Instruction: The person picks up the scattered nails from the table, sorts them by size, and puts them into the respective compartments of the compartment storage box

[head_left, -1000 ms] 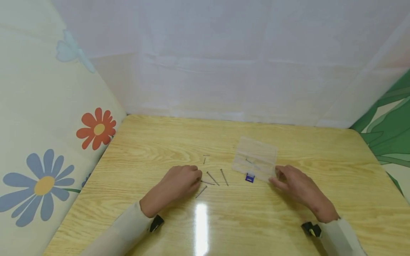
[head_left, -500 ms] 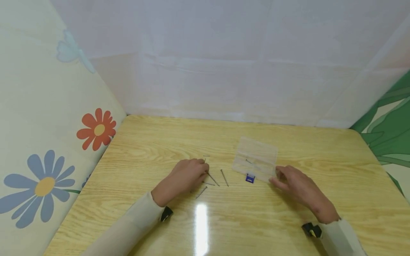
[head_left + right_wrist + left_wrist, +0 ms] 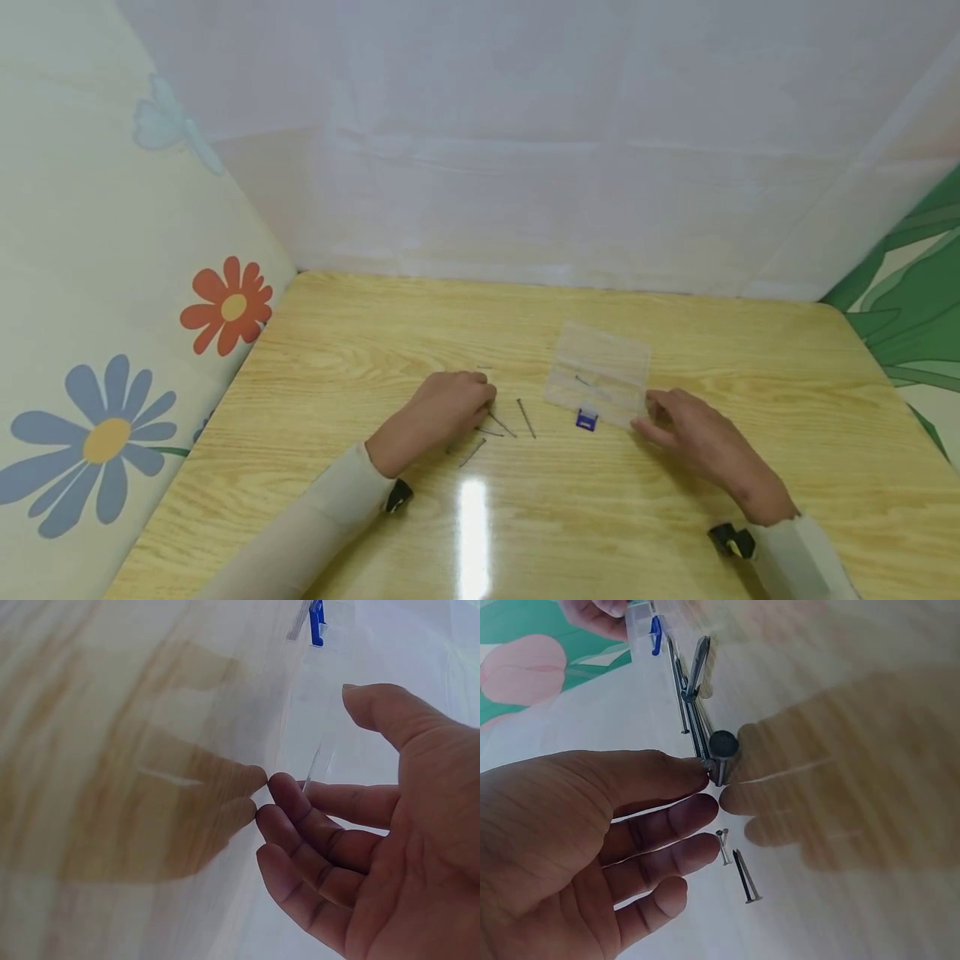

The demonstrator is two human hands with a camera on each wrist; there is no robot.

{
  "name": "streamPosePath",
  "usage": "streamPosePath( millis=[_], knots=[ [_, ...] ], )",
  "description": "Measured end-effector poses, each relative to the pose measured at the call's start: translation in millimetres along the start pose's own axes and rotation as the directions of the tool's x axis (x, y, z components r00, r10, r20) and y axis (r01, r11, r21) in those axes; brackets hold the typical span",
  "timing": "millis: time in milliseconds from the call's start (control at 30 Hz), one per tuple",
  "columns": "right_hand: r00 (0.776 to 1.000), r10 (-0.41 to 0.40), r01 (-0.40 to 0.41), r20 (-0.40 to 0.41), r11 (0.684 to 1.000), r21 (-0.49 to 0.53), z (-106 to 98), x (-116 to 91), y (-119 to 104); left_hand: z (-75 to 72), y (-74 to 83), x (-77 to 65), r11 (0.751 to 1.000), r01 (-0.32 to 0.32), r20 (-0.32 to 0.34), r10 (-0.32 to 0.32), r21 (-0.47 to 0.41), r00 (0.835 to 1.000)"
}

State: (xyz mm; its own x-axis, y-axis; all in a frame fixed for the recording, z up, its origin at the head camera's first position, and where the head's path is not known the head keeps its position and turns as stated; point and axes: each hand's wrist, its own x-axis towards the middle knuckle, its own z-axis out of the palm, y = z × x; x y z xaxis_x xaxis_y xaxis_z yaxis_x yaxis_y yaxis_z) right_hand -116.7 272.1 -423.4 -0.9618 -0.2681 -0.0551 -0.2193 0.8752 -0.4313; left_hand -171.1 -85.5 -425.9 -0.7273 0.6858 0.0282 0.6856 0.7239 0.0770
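My left hand [image 3: 442, 408] is over the loose nails, its thumb tip right at the head of a nail [image 3: 504, 425] that lies slanted on the table. In the left wrist view the thumb [image 3: 679, 772] pinches at that nail's head, and the index finger is mostly hidden behind it. Three other fingers curve loosely below. A clear plastic box [image 3: 600, 346] with a blue latch [image 3: 587, 419] holds one nail [image 3: 592, 385]. At its right edge is my right hand [image 3: 693, 429], fingertips by the clear wall [image 3: 319, 761] and thumb apart from them.
More nails lie near the left hand: one to the right [image 3: 527, 418], one nearer me [image 3: 472, 452], and a small one [image 3: 485, 367] farther back. They rest on a wood-grain table [image 3: 360, 325]. Cloth hangs behind, with flower prints at the left.
My left hand has moved right and slightly away from me, from the left of the nails to over the slanted nail's head. The right hand and box stay in place.
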Motion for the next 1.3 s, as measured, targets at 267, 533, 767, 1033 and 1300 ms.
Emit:
streamPosePath(
  millis=[267, 533, 767, 1033, 1300],
  knots=[
    [1.000, -0.006, 0.006, -0.007, 1.000, -0.007, 0, 0, 0, -3.5, 0.3, 2.6, 0.992, -0.082, 0.036, 0.079, 0.092, 0.996],
    [1.000, -0.005, 0.005, -0.004, 1.000, -0.005, 1, -1, 1, -0.3, -1.5, 6.6, 0.972, -0.143, 0.085, 0.129, 0.184, 0.988],
    [1.000, -0.009, 0.009, 0.001, 1.000, 0.001, 1, 0, 1, -9.1, -4.8, 9.0, 0.980, -0.173, 0.070, 0.167, 0.097, 0.983],
    [1.000, -0.015, 0.015, -0.010, 1.000, -0.007, 1, 0, 1, -11.9, -5.9, 22.7, 0.975, -0.215, 0.002, 0.215, 0.047, 0.977],
    [1.000, -0.005, 0.005, 0.003, 1.000, -0.001, -1, 0, -2, -13.6, 1.2, 42.1, 0.974, -0.227, -0.037, 0.227, 0.001, 0.973]
  ],
)
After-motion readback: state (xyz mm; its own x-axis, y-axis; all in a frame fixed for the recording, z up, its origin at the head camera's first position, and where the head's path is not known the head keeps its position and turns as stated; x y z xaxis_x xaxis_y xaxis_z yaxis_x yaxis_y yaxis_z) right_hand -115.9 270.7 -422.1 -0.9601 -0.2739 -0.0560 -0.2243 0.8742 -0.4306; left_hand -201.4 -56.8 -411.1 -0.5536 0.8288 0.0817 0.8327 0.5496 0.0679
